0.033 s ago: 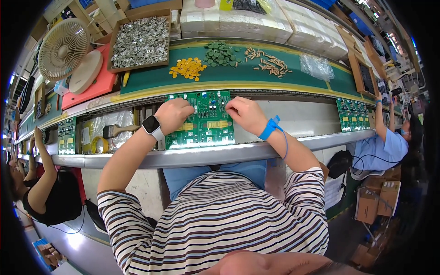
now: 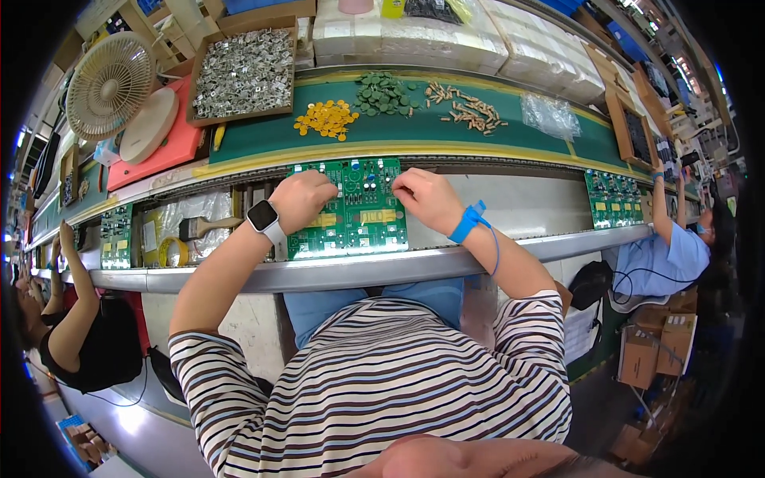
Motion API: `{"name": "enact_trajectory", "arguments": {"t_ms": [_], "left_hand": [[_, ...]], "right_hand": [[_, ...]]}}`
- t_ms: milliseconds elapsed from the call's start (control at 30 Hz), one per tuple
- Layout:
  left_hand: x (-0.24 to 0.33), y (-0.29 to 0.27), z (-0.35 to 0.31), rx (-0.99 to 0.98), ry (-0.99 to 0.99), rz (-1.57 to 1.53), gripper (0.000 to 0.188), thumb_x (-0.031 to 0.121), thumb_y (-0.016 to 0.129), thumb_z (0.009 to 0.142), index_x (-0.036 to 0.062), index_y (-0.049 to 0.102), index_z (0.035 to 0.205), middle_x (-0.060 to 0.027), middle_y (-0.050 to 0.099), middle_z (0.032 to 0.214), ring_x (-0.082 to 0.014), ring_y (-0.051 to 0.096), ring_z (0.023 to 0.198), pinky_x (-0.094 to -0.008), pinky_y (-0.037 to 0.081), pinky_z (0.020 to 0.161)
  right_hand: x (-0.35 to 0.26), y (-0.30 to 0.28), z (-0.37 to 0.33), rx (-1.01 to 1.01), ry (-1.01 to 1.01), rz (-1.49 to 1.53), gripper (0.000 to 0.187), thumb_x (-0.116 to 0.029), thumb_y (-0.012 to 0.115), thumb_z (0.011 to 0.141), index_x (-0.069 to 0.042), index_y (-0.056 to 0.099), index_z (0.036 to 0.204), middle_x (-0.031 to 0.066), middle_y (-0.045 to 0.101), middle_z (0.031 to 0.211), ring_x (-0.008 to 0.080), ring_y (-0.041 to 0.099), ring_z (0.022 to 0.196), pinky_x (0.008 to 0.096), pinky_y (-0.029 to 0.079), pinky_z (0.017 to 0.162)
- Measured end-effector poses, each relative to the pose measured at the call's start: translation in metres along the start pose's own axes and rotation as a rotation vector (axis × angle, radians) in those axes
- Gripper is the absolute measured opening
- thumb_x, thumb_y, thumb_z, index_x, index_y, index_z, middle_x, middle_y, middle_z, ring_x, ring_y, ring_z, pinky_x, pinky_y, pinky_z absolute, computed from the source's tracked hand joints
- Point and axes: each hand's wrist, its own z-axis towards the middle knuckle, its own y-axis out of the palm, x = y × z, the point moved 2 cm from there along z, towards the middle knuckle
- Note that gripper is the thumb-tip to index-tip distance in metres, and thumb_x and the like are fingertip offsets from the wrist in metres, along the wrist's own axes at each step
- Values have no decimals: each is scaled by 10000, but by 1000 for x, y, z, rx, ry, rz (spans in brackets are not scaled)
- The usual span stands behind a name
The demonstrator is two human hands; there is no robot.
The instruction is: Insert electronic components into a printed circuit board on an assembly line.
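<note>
A green circuit board [image 2: 351,243] with small blue, black and yellow parts lies on the conveyor rails in front of me. My left hand [image 2: 303,201], with a watch on its wrist, is over the board's left half, its fingers curled together near the upper middle. At the board's right edge is my right hand [image 2: 429,197], thumb and fingertips pinched. A blue wrist strap [image 2: 468,223] with a cord circles that wrist. Anything between the fingers of either hand is too small or hidden to make out.
Beyond the rails are piles of yellow discs [image 2: 326,119], green discs [image 2: 384,94] and small tan cylinders [image 2: 475,116]. A carton of metal pieces [image 2: 244,73] and a fan [image 2: 111,86] stand far left. A brush [image 2: 209,228] lies left of my forearm. More boards [image 2: 613,199] and co-workers flank me.
</note>
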Motion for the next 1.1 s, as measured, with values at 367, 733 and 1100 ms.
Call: {"name": "enact_trajectory", "arguments": {"t_ms": [367,733,1100], "left_hand": [[0,-2,4,-32,-23,-71,62,53,590,727,62,590,788,-83,571,741,-290,570,763,-380,480,644],[-4,-2,4,-33,-25,-70,30,79,603,748,63,601,772,-80,580,741,-281,575,761,-378,481,650],[-3,-2,6,-85,-23,-82,52,54,612,751,45,594,799,-90,589,769,-288,576,773,-372,484,668]], "right_hand": [[1,10,-4,-11,-37,-160,33,-61,609,762,-47,589,783,97,582,750,292,586,688,376,485,596],[-5,8,-6,52,-81,-268,36,-62,620,754,-49,589,767,88,558,720,283,576,680,382,478,607],[-6,10,-3,3,-155,-316,58,-30,603,694,-29,570,742,106,550,716,284,572,693,381,479,621]]}}
